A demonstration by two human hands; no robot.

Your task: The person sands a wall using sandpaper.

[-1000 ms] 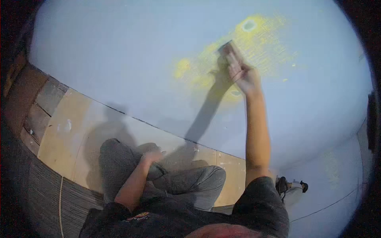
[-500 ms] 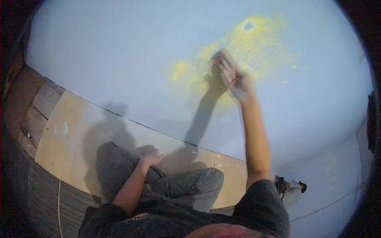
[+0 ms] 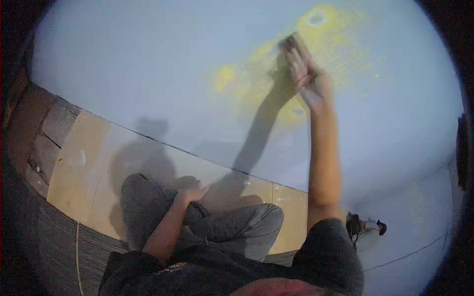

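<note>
A pale blue-grey wall panel (image 3: 148,64) fills the upper view, with a scratched yellow patch (image 3: 340,42) spread over it. My right hand (image 3: 307,79) is raised against this patch, its fingers along a small flat brownish block (image 3: 302,45) that looks like a sanding block. Motion blurs the block's edges, and the hand covers part of it. Low by my bent knees, my left hand (image 3: 191,193) rests with its fingers loosely apart and nothing visible in it. Shadow dims those fingers.
Beige boards (image 3: 74,163) run along the foot of the wall. A thin cord (image 3: 78,251) lies on the dark ridged floor (image 3: 49,232) at left. At right, small dark and pale items (image 3: 365,227) sit near the wall. My legs (image 3: 237,227) are folded below.
My right hand and the block have moved up and slightly right across the yellow patch. The left hand stays by the knees. The view has shifted a little.
</note>
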